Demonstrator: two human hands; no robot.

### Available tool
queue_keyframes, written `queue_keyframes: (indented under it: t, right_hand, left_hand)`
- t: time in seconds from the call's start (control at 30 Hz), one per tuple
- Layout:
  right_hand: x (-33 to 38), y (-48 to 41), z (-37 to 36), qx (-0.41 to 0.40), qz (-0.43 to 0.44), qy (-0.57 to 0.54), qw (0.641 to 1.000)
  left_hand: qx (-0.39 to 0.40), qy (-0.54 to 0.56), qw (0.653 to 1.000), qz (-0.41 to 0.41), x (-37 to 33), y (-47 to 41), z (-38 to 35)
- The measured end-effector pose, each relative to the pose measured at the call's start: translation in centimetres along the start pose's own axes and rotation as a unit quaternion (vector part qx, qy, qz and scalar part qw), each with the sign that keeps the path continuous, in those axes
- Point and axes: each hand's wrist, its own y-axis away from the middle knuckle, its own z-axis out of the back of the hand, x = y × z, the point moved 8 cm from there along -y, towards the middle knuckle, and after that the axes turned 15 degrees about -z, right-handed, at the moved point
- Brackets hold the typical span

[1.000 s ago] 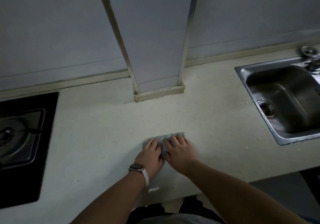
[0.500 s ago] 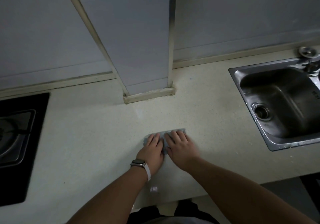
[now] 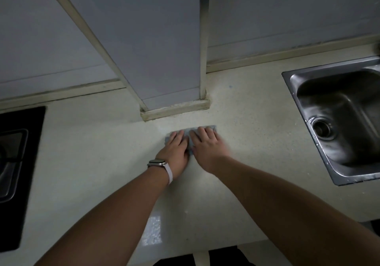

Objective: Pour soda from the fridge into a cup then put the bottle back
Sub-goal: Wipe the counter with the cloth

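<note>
Both my hands lie flat, side by side, on a small grey-blue pad (image 3: 211, 127) on the pale countertop (image 3: 98, 158). My left hand (image 3: 174, 150), with a watch on its wrist, covers the pad's left part. My right hand (image 3: 207, 147) covers the right part. The fingers of both are straight and point toward the wall. No soda bottle, cup or fridge is in view.
A tiled pillar (image 3: 156, 60) juts out from the wall just beyond the hands. A steel sink (image 3: 337, 121) is sunk into the counter at the right. A black gas hob (image 3: 14, 163) sits at the left edge. The counter's front edge runs near my body.
The view has shifted, so the pillar, sink and hob sit further left and closer in the frame. Both hands stay flat on the pad.
</note>
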Motion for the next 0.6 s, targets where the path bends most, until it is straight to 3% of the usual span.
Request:
queue_keyframes:
  t: [0.33, 0.43, 0.6]
  right_hand:
    - [0.1, -4.5, 1.3, 0.008, 0.002, -0.020, 1.000]
    - [-0.7, -4.6, 2.5, 0.008, -0.011, -0.065, 0.998]
    - [-3.4, -6.0, 3.9, 0.034, -0.084, -0.095, 0.991]
  left_hand:
    - [-0.014, -0.013, 1.000, -0.025, 2.6, -2.8, 2.6]
    - [-0.050, -0.042, 0.997, -0.050, 2.5, -2.7, 4.1]
    - [-0.072, -0.029, 0.997, 0.017, 4.5, -3.0, 5.6]
